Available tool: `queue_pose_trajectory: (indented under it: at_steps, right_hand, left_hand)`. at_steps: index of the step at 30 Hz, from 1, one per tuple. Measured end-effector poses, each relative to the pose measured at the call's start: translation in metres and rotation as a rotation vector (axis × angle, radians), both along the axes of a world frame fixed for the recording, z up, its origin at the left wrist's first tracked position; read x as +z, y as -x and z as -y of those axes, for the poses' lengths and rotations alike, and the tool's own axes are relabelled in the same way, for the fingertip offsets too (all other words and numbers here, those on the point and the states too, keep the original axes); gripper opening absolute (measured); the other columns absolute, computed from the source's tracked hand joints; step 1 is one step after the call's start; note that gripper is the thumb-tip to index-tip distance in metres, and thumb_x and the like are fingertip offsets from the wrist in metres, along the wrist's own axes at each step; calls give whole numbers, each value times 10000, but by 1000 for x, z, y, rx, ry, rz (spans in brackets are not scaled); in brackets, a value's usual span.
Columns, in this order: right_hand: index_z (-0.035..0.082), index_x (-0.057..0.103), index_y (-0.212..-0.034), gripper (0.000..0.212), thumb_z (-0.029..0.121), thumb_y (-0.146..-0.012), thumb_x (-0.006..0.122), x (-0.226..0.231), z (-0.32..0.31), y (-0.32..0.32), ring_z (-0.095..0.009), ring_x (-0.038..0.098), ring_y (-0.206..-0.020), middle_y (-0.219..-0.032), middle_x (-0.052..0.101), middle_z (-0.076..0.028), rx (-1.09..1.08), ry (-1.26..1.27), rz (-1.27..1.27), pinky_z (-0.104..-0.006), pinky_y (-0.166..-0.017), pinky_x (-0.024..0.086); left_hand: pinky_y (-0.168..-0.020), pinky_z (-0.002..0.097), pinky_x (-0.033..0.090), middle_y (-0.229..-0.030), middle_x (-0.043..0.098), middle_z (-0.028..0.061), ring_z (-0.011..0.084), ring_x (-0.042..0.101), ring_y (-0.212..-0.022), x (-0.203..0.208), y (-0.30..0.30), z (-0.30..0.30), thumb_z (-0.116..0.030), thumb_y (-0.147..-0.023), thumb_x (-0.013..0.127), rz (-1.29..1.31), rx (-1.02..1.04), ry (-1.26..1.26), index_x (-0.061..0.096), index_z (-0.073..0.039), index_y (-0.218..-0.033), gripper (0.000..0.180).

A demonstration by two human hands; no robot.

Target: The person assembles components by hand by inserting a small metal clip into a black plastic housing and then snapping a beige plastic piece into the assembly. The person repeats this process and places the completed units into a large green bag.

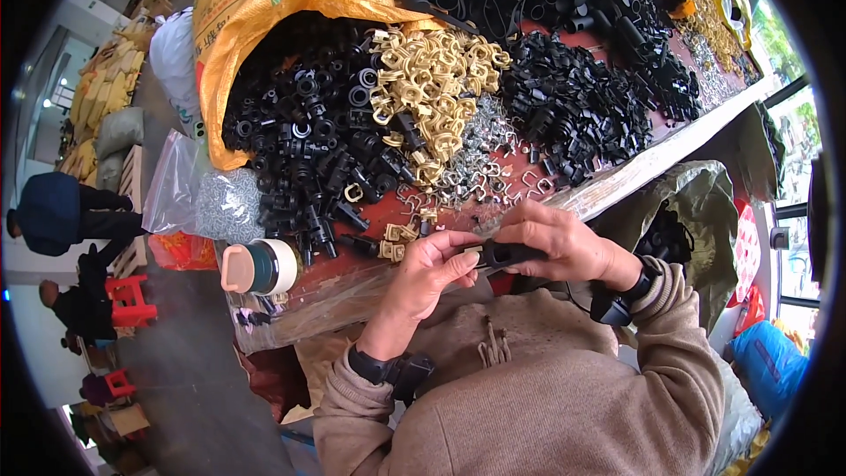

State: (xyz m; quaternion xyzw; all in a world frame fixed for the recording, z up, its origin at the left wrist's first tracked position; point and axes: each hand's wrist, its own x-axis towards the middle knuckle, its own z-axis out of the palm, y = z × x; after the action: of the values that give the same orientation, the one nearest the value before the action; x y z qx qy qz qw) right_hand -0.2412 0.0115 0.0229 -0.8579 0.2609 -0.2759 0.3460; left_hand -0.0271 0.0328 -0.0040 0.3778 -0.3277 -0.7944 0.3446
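Observation:
Just past the near edge of the red table [339,286], my two hands meet in front of my body. My right hand [564,242] is closed round a black plastic part [509,254] with an opening in its end. The thumb and fingers of my left hand [429,271] pinch at the left end of that part, where a small pale bit shows; its kind is mostly hidden by the fingertips. Beyond the hands lie heaps of black plastic fittings [304,137], cream plastic clips [436,88], and small silver metal clips [489,137]. A few cream pieces [397,242] sit close to my left hand.
Another heap of small black parts [577,106] spreads at the back right. An orange woven sack [238,44] lies open at the back left. A clear bag of small metal pieces [227,203] and a lidded cup [260,267] stand at left. An open sack [696,203] is at right.

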Motion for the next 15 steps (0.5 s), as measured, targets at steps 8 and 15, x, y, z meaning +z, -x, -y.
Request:
queue_pose_trajectory:
  at_steps: [8,15]
  right_hand:
    - [21,505,-1021,405,119,-664,671,-13,-6,-4,-279,521,-803,-932,484,-134,-72,91,21,-340,-676,446]
    - [38,494,-1026,407,128,-667,661,-35,-21,-14,-283,506,-817,-922,470,-125,-186,-34,132,-341,-680,444]
  left_hand:
    - [-554,185,458,-752,579,37,80,546,-610,-1,5,-2,-105,-776,592,46,17,12,530,25,-994,261]
    - [-555,183,464,-780,581,41,79,547,-613,-9,5,-4,-104,-782,583,30,54,-171,532,26,-994,253]
